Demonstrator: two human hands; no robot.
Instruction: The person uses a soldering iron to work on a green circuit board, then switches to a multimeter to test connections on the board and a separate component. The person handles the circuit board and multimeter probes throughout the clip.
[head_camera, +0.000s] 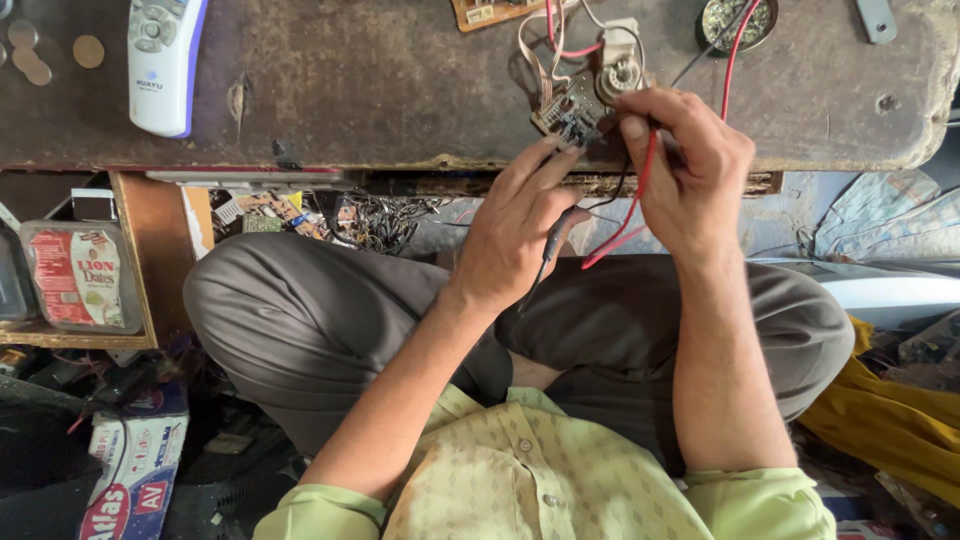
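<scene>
The right hand (685, 170) is curled closed around a thin red probe lead (640, 190), its thumb and forefinger pinching the lead just beside a small dark circuit board (568, 112) with a round white part (620, 72) on it. The left hand (520, 225) has its fingers stretched out, fingertips touching the board's near edge, and a slim black probe (551, 245) lies gripped under the palm. The board sits at the front edge of the worn brown counter (380, 80), trailing red and white wires. Well apart to the left lie a white and blue remote control (163, 60) and a few coins (88, 50). Below the counter are the person's crossed legs in grey trousers (310, 320).
</scene>
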